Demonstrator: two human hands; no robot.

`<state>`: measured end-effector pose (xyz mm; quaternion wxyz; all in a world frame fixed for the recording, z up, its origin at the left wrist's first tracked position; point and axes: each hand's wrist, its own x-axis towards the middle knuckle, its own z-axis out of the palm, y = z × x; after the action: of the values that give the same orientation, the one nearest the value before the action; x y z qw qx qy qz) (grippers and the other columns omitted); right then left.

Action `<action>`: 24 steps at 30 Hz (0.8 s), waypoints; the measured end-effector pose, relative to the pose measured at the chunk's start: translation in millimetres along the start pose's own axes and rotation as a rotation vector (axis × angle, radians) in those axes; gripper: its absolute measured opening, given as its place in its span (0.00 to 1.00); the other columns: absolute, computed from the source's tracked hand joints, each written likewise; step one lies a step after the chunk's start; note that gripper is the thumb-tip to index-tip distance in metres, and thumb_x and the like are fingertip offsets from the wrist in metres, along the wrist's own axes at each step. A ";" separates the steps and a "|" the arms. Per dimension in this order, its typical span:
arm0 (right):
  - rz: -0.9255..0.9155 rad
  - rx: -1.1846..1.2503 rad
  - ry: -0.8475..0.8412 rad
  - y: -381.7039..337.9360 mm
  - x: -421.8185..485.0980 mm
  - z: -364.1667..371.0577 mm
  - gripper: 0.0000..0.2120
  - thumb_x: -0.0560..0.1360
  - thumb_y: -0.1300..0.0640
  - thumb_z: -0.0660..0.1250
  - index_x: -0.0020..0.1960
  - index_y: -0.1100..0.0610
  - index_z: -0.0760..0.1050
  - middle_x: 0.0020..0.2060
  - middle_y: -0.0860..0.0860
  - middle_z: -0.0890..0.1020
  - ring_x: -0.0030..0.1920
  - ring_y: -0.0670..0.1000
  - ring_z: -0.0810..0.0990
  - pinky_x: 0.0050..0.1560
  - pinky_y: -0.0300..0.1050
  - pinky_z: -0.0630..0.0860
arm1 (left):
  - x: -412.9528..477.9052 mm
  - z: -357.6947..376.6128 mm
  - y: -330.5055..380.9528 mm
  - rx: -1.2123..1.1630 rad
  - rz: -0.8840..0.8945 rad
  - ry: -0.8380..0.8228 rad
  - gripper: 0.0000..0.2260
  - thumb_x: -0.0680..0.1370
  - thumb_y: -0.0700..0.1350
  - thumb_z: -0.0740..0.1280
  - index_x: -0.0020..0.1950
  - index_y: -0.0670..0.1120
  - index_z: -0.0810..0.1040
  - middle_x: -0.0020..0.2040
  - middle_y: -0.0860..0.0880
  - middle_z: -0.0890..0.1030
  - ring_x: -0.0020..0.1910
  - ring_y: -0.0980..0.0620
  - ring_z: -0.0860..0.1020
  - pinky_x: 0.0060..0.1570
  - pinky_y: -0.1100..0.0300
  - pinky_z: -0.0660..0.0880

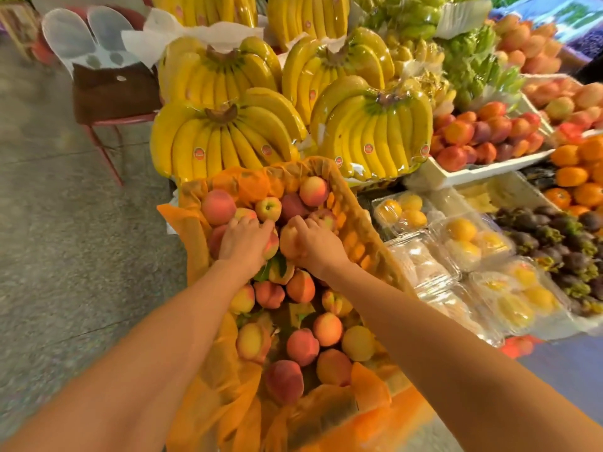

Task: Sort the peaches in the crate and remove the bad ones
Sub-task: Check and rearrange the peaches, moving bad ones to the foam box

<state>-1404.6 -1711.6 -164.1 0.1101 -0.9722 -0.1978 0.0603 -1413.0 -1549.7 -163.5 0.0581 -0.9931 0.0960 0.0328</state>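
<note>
An orange crate (355, 223) lined with orange plastic holds several red-yellow peaches (301, 345), with a few green leaves among them. Both my arms reach into its far half. My left hand (243, 241) lies palm down, fingers curled over a peach (271, 245) that shows at its right edge. My right hand (313, 241) grips a yellowish peach (288, 244) from the right side. The two hands are close together, almost touching. More peaches (218, 207) lie beyond the fingers at the far end.
Wrapped banana bunches (225, 138) stand right behind the crate. To the right are clear clamshell packs of yellow fruit (473, 243), a white tray of nectarines (483, 135), oranges (577, 177) and dark mangosteens (554, 243). A red chair (111, 99) stands on the grey floor at left.
</note>
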 end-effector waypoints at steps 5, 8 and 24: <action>0.034 0.331 0.036 12.3 -3.0 -15.7 0.32 0.65 0.49 0.77 0.63 0.52 0.66 0.54 0.52 0.76 0.54 0.56 0.74 0.46 0.47 0.70 | -12.0 -16.6 -11.6 -0.434 -0.114 0.036 0.29 0.68 0.53 0.76 0.64 0.48 0.67 0.60 0.47 0.74 0.59 0.44 0.74 0.53 0.50 0.71; 0.086 0.682 -0.005 12.9 -12.9 -37.3 0.32 0.65 0.53 0.79 0.63 0.53 0.67 0.53 0.48 0.74 0.52 0.51 0.74 0.49 0.45 0.72 | -25.4 -37.5 -15.0 -0.816 -0.234 0.074 0.32 0.67 0.50 0.78 0.64 0.46 0.66 0.60 0.48 0.73 0.57 0.47 0.74 0.53 0.50 0.74; 0.295 1.575 -0.354 -2.0 -84.8 -83.3 0.30 0.74 0.40 0.64 0.70 0.56 0.69 0.53 0.61 0.79 0.43 0.54 0.84 0.45 0.46 0.81 | -90.0 -83.8 -9.3 -2.126 -0.339 -0.282 0.23 0.68 0.48 0.68 0.61 0.43 0.74 0.54 0.38 0.74 0.46 0.41 0.78 0.35 0.57 0.80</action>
<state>-1469.5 -1759.4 -76.7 0.7185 -0.6018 0.0181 0.3481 -1494.8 -1534.0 -72.6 -0.8177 -0.5228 -0.1275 0.2044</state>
